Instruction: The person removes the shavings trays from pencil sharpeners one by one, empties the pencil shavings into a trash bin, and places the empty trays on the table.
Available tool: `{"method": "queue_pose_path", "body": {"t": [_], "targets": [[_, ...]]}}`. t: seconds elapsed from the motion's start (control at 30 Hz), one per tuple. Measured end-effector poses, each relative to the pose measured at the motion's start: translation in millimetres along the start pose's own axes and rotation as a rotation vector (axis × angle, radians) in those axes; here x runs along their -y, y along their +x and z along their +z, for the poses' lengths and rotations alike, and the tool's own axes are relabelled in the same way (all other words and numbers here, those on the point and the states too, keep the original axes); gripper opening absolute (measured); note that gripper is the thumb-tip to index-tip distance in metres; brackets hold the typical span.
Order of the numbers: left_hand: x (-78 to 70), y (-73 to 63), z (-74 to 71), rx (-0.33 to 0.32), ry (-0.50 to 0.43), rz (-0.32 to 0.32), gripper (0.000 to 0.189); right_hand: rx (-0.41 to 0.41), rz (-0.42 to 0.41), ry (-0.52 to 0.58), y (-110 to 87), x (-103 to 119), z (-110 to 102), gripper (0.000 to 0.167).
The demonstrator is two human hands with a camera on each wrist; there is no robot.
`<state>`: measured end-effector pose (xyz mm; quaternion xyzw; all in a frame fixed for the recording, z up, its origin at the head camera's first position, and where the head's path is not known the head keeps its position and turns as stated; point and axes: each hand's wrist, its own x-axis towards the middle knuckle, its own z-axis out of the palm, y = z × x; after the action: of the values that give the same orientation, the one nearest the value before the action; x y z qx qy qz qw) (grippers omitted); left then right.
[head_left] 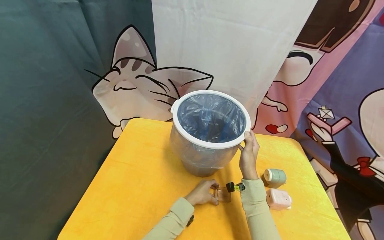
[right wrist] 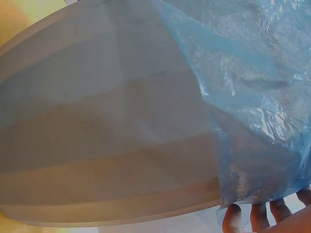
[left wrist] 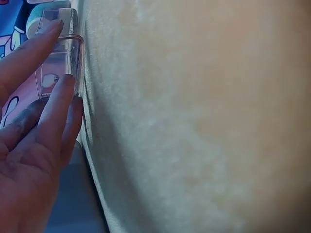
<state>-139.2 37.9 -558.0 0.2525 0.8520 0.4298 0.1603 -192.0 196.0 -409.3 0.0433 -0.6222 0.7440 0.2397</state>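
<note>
A trash bin with a white rim [head_left: 207,144] stands toward the back of the yellow-covered table, its mouth facing up. A translucent blue bag [head_left: 207,115] lines it and folds over the outside. My right hand [head_left: 249,155] grips the rim at the right, thumb on top; in the right wrist view its fingers [right wrist: 260,217] press at the bag's edge beside the bin wall [right wrist: 107,126]. In front of the bin, my left hand [head_left: 201,192] pinches a small clear plastic box [head_left: 224,195] by its left end, low over the table. The left wrist view shows this box [left wrist: 52,73] between thumb and fingers.
Right of my right forearm lie a green rounded container [head_left: 276,177] and a pink one [head_left: 279,199], side by side. The yellow tablecloth [head_left: 129,173] reaches to the left edge. A printed cartoon curtain [head_left: 186,43] hangs right behind the table.
</note>
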Motion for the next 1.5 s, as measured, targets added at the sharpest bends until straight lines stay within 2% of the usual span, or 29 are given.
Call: {"method": "queue_pose_path", "body": {"t": [0.33,0.47,0.7,0.93,1.23,1.4,1.5], "targets": [[-3.9,-2.6,0.3,-0.005,-0.001,-0.013,0.060,0.007,0.009,-0.020,0.9,0.3,-0.4,0.041],[-5.3,-2.4,1.4,-0.004,-0.019,0.003,0.058,0.006,0.010,-0.014,0.5,0.4,-1.2,0.041],[-5.4,-1.3,3.3,-0.003,0.069,0.026,0.057,-0.034,0.031,-0.022,-0.2,1.7,-0.1,0.040],[-6.1,-1.4,2.1,0.002,0.101,0.042,0.056,-0.038,0.034,-0.027,-0.5,1.6,1.1,0.040],[-5.4,0.8,3.8,0.019,0.122,0.031,0.056,-0.048,0.025,-0.026,-3.6,5.9,3.0,0.040],[-5.6,0.7,3.3,0.023,0.119,0.043,0.055,-0.045,0.033,-0.062,-4.9,7.0,1.2,0.043],[-5.3,1.3,2.6,0.030,0.123,0.050,0.055,-0.052,0.016,-0.128,-6.2,4.8,-2.7,0.044]]}}
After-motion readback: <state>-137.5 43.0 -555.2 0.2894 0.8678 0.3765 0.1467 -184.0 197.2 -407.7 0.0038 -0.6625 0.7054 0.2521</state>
